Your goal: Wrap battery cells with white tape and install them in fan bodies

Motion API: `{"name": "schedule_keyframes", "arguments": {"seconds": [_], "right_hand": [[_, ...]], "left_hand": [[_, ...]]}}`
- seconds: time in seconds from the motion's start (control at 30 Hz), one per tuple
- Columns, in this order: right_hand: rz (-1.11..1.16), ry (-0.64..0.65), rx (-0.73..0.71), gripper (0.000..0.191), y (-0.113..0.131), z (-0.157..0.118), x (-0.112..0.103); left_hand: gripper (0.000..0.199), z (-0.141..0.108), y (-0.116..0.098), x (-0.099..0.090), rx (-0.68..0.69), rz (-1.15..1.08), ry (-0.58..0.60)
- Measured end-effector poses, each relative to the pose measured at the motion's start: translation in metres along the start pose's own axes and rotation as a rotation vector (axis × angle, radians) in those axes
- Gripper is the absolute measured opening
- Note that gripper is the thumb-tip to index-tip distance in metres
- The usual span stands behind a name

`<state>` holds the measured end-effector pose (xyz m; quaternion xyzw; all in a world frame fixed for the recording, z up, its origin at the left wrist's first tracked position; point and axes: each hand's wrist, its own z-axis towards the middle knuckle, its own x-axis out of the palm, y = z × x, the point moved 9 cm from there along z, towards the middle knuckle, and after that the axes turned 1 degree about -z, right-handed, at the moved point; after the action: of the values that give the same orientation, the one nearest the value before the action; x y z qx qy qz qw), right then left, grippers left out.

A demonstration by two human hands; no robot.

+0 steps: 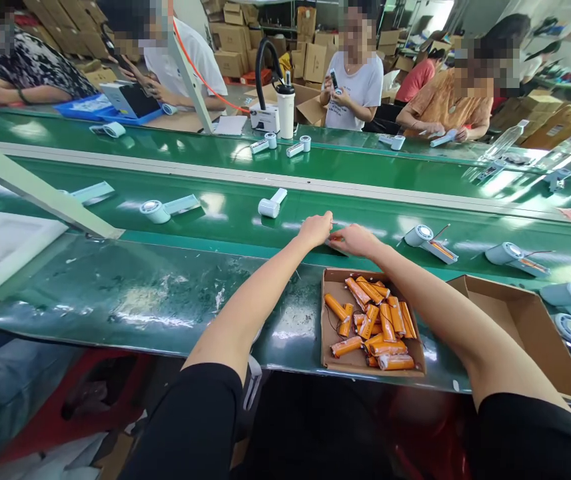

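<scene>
Our left hand (316,229) has its fingertips drawn in close above a small dark-edged part (336,249), but we cannot tell whether they are clamped on anything. Our right hand (355,240) bends over that same part, its fingers curled; whether they pinch it or only touch it, we cannot tell either. The part sits at the near edge of the green belt (235,230), mostly hidden under the right hand. Its visible edge slopes from upper left to lower right; which end is the front stays out of our sight.

Just nearer to us, a cardboard box (323,320) on the bench (165,293) holds a heap of orange batteries (386,323) (lying every which way, some with thin wires).

To our right on the belt, a wired gadget (419,235) has an orange battery along its handle, which points to the lower right; another wired gadget (508,252) beyond it looks much the same. We judge these two further along, though their wires stick up loose. To our left, a white gadget (269,208) points its handle away from us, and a second white gadget (155,211) points its handle rightward; neither shows a battery, so they look less complete.
</scene>
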<state>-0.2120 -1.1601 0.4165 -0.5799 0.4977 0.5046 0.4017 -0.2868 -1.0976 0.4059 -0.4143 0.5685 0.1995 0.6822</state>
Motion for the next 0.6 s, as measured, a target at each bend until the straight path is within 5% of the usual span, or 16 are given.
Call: {"name": "schedule_keyframes", "arguments": {"seconds": [0.23, 0.43, 0.6], "right_hand": [[0.235, -0.115, 0.078, 0.031, -0.047, -0.032, -0.022], [-0.006, 0.059, 0.024, 0.043, -0.014, -0.012, 0.011], [-0.097, 0.089, 0.005, 0.04, -0.006, 0.003, 0.016]], "left_hand": [[0.028, -0.001, -0.017, 0.006, 0.021, -0.025, -0.018], [0.026, -0.002, -0.02, 0.007, 0.012, -0.04, -0.026], [0.024, -0.002, -0.023, 0.009, 0.005, -0.026, -0.029]]}}
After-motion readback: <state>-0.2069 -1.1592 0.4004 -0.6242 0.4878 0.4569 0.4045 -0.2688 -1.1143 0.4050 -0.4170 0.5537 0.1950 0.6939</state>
